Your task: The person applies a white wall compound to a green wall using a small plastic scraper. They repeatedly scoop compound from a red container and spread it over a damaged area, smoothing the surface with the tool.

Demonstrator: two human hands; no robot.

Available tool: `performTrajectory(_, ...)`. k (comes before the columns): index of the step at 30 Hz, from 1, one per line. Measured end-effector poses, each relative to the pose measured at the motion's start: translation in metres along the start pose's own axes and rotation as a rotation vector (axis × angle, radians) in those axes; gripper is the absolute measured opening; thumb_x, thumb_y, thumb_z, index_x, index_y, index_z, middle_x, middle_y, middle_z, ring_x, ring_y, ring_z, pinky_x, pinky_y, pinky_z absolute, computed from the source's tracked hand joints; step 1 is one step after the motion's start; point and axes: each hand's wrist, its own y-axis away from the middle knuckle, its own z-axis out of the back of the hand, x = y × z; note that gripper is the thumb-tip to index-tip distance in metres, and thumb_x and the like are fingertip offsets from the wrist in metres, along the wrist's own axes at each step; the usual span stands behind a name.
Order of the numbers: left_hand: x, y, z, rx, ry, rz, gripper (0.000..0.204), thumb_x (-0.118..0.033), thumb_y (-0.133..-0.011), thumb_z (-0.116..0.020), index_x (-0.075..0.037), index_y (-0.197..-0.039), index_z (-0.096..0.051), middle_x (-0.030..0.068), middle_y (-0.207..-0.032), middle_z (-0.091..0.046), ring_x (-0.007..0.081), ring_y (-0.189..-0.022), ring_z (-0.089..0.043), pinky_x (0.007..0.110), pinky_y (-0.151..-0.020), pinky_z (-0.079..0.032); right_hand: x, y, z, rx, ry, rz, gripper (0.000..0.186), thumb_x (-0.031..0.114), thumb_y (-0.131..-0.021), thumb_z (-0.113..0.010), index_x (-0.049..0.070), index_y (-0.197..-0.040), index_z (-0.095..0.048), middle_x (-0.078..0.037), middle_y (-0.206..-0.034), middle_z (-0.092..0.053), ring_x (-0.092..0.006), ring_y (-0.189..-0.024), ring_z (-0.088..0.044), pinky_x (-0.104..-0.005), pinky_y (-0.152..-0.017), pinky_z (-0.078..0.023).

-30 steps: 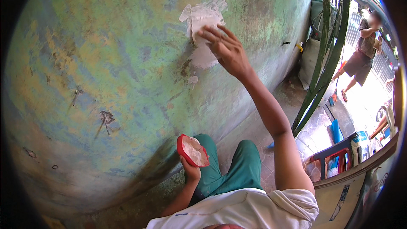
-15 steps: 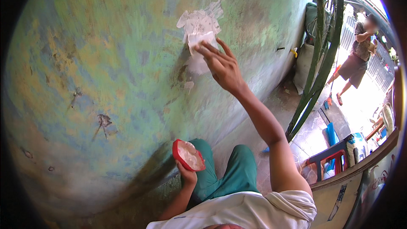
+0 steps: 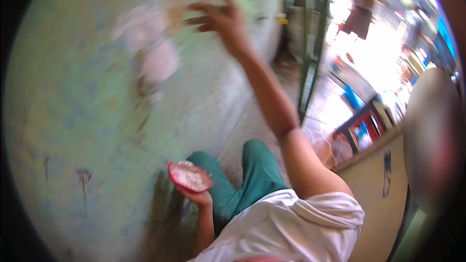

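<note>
Green wall, white patch on it, blurry. Left hand clamped on red bowl from below, beside green trousers; probably keeps white paste in and close. Right hand raised, fingers bent, slightly apart; tan piece at fingertips, can't tell if gripped.
</note>
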Motion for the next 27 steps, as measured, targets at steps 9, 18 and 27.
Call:
performTrajectory(9, 0.006, 0.002, 0.027, 0.171, 0.149, 0.222, 0.077, -0.067, -0.104, -0.013, -0.014, -0.16, -0.016, 0.0154, -0.155, -0.036, 0.0416, -0.13, -0.051, 0.062, -0.092, -0.055, -0.031, -0.024, 0.022, -0.203, 0.171, -0.082, 0.04, 0.014, -0.097, -0.07, -0.003, -0.13, -0.054, -0.021, -0.116, -0.072, -0.0266, -0.091, -0.076, -0.0301, -0.072, -0.06)
performTrajectory(18, 0.004, 0.005, 0.023, 0.138, 0.144, 0.218, 0.074, -0.065, -0.105, -0.013, -0.014, -0.16, -0.017, 0.0147, -0.156, -0.034, 0.0402, -0.133, -0.05, 0.064, -0.093, -0.055, -0.038, -0.015, -0.016, -0.21, 0.141, -0.016, 0.036, 0.014, -0.096, -0.073, 0.002, -0.127, -0.06, -0.018, -0.11, -0.075, -0.027, -0.088, -0.077, -0.029, -0.065, -0.06)
performTrajectory(27, 0.009, 0.01, 0.024, 0.118, 0.006, 0.164, 0.071, -0.061, -0.107, -0.015, -0.014, -0.159, -0.017, 0.014, -0.156, -0.033, 0.04, -0.135, -0.047, 0.063, -0.097, -0.053, -0.035, -0.003, -0.043, -0.244, 0.146, 0.029, 0.031, 0.01, -0.096, -0.071, 0.0, -0.123, -0.06, -0.017, -0.11, -0.075, -0.0255, -0.084, -0.077, -0.029, -0.061, -0.061)
